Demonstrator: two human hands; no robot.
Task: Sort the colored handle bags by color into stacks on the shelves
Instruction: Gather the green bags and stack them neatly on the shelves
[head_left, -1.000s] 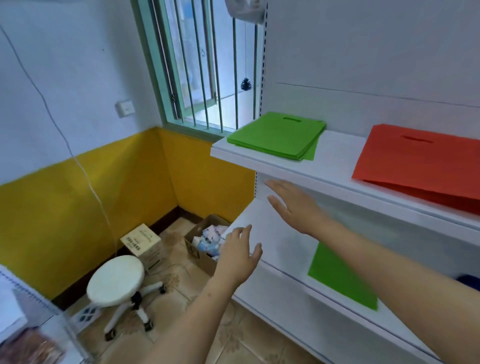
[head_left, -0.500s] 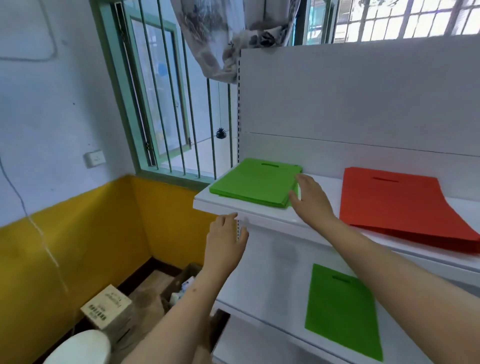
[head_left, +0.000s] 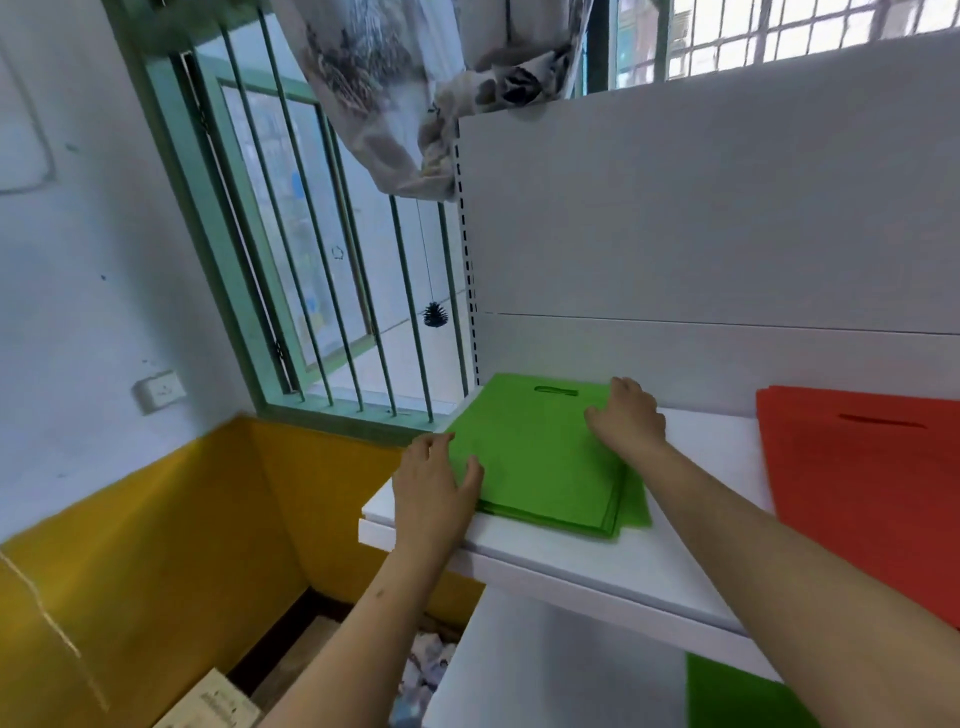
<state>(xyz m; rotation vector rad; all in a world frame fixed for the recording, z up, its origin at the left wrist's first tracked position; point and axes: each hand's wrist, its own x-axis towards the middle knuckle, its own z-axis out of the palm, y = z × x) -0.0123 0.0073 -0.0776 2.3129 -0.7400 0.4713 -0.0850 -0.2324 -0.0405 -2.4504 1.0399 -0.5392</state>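
A stack of green handle bags (head_left: 535, 457) lies flat at the left end of the upper white shelf (head_left: 597, 566). My left hand (head_left: 434, 486) rests against the stack's left front edge, fingers spread. My right hand (head_left: 626, 418) lies on top of the stack near its right back corner, fingers bent down onto the top bag. A stack of red handle bags (head_left: 857, 478) lies to the right on the same shelf. One single green bag (head_left: 737, 699) lies on the lower shelf, partly hidden by my right arm.
A barred green window frame (head_left: 332, 312) and a curtain (head_left: 405, 88) stand left of the shelf's white back panel (head_left: 701, 223). Below, a yellow wall, a cardboard box (head_left: 213, 704) and a box of small packets (head_left: 426, 670) sit on the floor.
The view has risen toward the upper shelf. Both hands moved up onto the green stack: the left from below the shelf edge to the stack's left side, the right from its right edge onto its top.
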